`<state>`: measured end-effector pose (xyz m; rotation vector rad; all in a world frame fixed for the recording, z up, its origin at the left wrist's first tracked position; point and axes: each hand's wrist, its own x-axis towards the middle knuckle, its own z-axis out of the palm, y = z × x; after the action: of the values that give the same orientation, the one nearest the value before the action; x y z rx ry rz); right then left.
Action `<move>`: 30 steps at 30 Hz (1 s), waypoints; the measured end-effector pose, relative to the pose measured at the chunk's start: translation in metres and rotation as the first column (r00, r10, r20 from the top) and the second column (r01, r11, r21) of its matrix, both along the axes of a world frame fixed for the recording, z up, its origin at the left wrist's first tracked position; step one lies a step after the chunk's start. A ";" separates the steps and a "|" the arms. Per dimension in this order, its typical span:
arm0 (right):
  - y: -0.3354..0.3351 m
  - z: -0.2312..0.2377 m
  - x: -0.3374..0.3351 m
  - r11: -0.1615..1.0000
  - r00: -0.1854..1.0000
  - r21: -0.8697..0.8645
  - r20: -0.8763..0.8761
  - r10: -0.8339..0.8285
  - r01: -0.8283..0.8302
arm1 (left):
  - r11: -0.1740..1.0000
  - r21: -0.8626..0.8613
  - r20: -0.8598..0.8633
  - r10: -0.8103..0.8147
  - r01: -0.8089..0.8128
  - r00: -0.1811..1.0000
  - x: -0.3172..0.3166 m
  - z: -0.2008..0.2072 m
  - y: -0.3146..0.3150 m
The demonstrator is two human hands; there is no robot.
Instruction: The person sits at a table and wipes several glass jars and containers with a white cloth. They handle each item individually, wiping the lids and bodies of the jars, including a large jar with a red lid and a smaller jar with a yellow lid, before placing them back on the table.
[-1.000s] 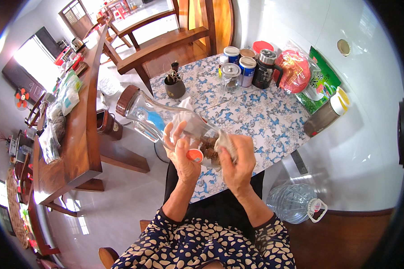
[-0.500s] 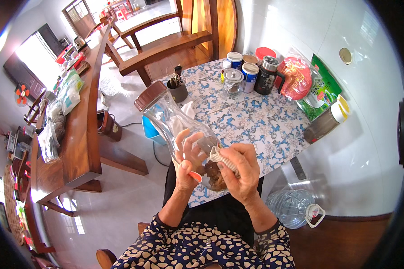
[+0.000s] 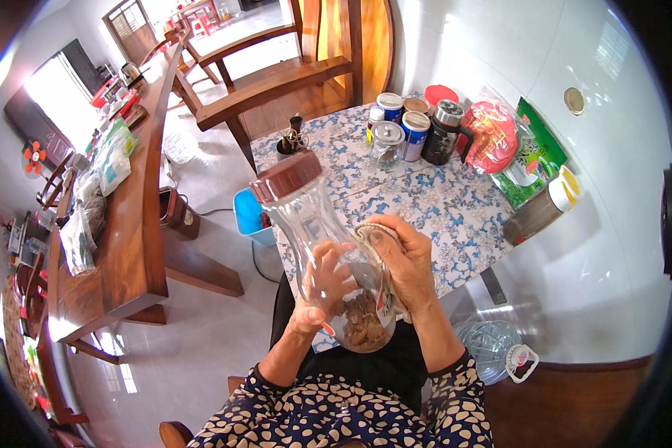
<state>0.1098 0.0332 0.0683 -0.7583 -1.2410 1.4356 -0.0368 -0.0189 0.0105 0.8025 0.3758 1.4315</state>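
Observation:
A tall, transparent waisted jar (image 3: pixel 306 231) with a brown screw lid (image 3: pixel 287 178) leans above my lap and the near table edge, lid end up and to the left. Brown, crumbly-looking matter (image 3: pixel 362 328) lies at its bottom. Wrapped round its lower left side, my left hand (image 3: pixel 306 317) holds it; the fingers show through the wall. My right hand (image 3: pixel 411 261) grips a pale cloth (image 3: pixel 372 230) against the jar's right side. The right fingertips and part of the cloth are hidden.
On the flower-patterned table (image 3: pixel 440 216) stand several jars, a black flask (image 3: pixel 442 138), a red bagged item (image 3: pixel 490 134), a bottle with a yellow-and-white cap (image 3: pixel 537 213) and a dark pot (image 3: pixel 285 145). A blue bin (image 3: pixel 250 213) and large water bottle (image 3: pixel 489 347) are below.
The jar has turned more upright, its lid moving right and slightly down. My right hand with the cloth has shifted from the jar's lower part up along its right side.

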 end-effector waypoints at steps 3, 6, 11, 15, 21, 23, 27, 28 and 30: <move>0.006 -0.003 -0.004 0.976 0.988 -0.178 -0.108 0.107 -0.126 | 0.999 0.051 -0.034 -0.013 0.014 0.999 0.001 -0.011 -0.006; 0.008 -0.010 -0.004 0.959 0.971 -0.200 -0.170 0.169 -0.202 | 0.999 0.038 -0.008 0.003 -0.002 1.000 0.001 -0.008 -0.003; -0.007 -0.035 0.005 0.980 0.993 -0.180 0.064 0.095 -0.082 | 0.985 -0.009 -0.074 0.171 -0.172 0.982 0.001 -0.012 0.003; -0.026 -0.067 0.016 0.997 0.977 -0.082 0.212 0.023 -0.006 | 0.985 -0.004 -0.062 0.173 -0.173 0.983 -0.002 -0.006 0.010; -0.048 -0.081 0.048 1.000 0.868 0.008 0.496 -0.023 0.021 | 0.978 -0.053 -0.056 0.199 -0.202 0.978 -0.002 -0.002 0.019; -0.056 -0.073 0.058 0.993 0.884 -0.114 0.464 0.058 -0.005 | 0.962 -0.005 -0.143 0.268 -0.271 0.953 0.004 -0.005 0.025; -0.064 -0.066 0.061 0.888 0.975 -0.448 0.132 0.178 -0.101 | 0.913 0.042 -0.139 0.407 -0.405 0.903 0.028 -0.007 0.043; -0.063 -0.068 0.058 0.887 0.991 -0.448 0.015 0.130 -0.109 | 0.923 0.073 -0.134 0.386 -0.379 0.913 0.027 -0.010 0.048; -0.060 -0.080 0.058 0.898 0.995 -0.432 -0.089 0.053 -0.086 | 0.936 0.057 -0.209 0.352 -0.348 0.913 0.036 0.000 0.052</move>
<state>0.1675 -0.0264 -0.0121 -0.9547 -0.9018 1.8156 -0.0012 0.0332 0.0101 0.9430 0.7027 1.6861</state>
